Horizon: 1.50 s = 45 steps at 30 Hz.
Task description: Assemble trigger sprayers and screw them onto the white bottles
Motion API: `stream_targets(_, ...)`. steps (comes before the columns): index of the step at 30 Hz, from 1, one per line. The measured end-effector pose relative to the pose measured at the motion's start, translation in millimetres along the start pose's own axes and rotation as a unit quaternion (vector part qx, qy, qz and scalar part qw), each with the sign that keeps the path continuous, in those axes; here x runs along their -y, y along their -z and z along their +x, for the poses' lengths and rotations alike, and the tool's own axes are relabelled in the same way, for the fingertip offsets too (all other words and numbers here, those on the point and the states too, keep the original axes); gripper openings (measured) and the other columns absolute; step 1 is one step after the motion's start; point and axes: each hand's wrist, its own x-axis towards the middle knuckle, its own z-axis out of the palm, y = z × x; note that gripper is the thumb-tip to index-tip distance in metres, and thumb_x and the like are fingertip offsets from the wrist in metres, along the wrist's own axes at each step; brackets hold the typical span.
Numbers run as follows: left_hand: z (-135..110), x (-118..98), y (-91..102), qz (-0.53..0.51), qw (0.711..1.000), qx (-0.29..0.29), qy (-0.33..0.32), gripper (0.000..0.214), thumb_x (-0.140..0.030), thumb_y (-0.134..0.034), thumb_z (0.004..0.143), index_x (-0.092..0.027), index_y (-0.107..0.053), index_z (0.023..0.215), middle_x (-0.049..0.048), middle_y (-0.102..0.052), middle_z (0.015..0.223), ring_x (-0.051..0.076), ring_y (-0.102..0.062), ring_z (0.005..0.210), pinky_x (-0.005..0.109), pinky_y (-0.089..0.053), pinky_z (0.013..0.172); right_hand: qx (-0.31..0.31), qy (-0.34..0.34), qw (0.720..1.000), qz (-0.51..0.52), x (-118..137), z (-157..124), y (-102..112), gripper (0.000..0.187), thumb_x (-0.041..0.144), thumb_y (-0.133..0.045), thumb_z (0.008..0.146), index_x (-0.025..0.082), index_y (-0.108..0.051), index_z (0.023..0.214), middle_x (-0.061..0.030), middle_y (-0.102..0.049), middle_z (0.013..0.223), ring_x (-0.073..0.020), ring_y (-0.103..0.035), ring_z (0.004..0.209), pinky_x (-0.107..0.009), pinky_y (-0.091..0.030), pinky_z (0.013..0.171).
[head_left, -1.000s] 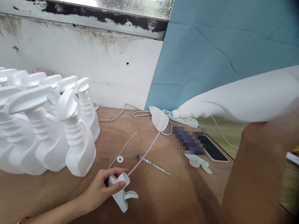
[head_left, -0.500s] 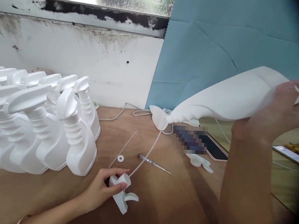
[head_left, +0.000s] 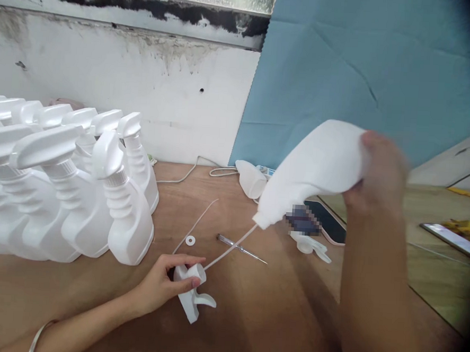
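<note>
My left hand rests on the wooden table with its fingers closed round a white trigger spray head. A thin dip tube runs from the head up to the right. In the air, my right hand grips the base of an empty white bottle, which is tilted neck-down. The bottle's mouth sits right at the free end of the tube. A small white washer lies on the table just beyond my left hand.
Several finished white spray bottles stand in rows at the left. A screwdriver, a loose tube, another trigger head, a phone, a lying bottle and cables lie ahead. A blue sheet hangs behind.
My right hand has swung the bottle left and down, tipping its neck to the tube's end. The left hand stays on the spray head.
</note>
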Motion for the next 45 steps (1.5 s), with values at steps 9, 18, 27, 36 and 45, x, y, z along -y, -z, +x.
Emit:
stream_targets(9,3,0,2.3,-0.064,0.997,-0.051,-0.004,0.037,-0.038,-0.067,0.067,-0.016,-0.054,0.094,-0.0014,-0.053,0.072,0.011,-0.045,0.063,0.020,-0.035,0.058,-0.009,-0.282,0.947,0.152,-17,-129,-62,0.030,0.033,-0.069,0.061,0.018,-0.057,0.083,0.0009,-0.061,0.076,-0.0121,-0.056,0.065,-0.026,-0.048,0.058)
stream_targets(18,3,3,2.3,-0.075,0.993,-0.094,0.002,0.031,-0.040,-0.066,0.068,-0.015,-0.050,0.079,-0.0024,-0.051,0.069,0.009,-0.043,0.059,0.019,-0.035,0.054,0.041,-0.225,0.965,0.125,-34,-174,1,0.032,0.033,-0.057,0.069,0.022,-0.057,0.099,-0.0038,-0.060,0.103,-0.0216,-0.056,0.096,-0.033,-0.047,0.074)
stream_targets(27,4,0,3.0,-0.079,0.985,-0.156,0.012,0.034,-0.036,-0.069,0.064,-0.016,-0.047,0.080,-0.0022,-0.048,0.073,0.009,-0.043,0.062,0.017,-0.037,0.053,0.089,-0.209,0.964,0.137,-52,-189,21,0.050,0.024,-0.063,0.056,0.025,-0.056,0.106,-0.0061,-0.056,0.109,-0.0252,-0.051,0.100,-0.035,-0.043,0.078)
stream_targets(36,4,-2,3.5,-0.071,0.987,-0.143,0.017,0.032,-0.033,-0.069,0.063,-0.017,-0.048,0.081,-0.0020,-0.051,0.074,0.009,-0.046,0.062,0.017,-0.039,0.054,0.066,-0.205,0.974,0.067,-69,-180,29,0.028,0.033,-0.069,0.060,0.021,-0.059,0.084,0.0000,-0.055,0.078,-0.0143,-0.049,0.072,-0.026,-0.040,0.066)
stream_targets(45,6,1,4.1,-0.077,0.988,-0.131,0.020,0.033,-0.033,-0.071,0.062,-0.016,-0.049,0.081,-0.0017,-0.051,0.075,0.010,-0.045,0.063,0.018,-0.038,0.055,0.095,-0.265,0.946,0.163,-63,-171,31,0.043,0.016,-0.060,0.048,0.026,-0.063,0.090,-0.0007,-0.060,0.096,-0.0186,-0.054,0.084,-0.031,-0.044,0.070)
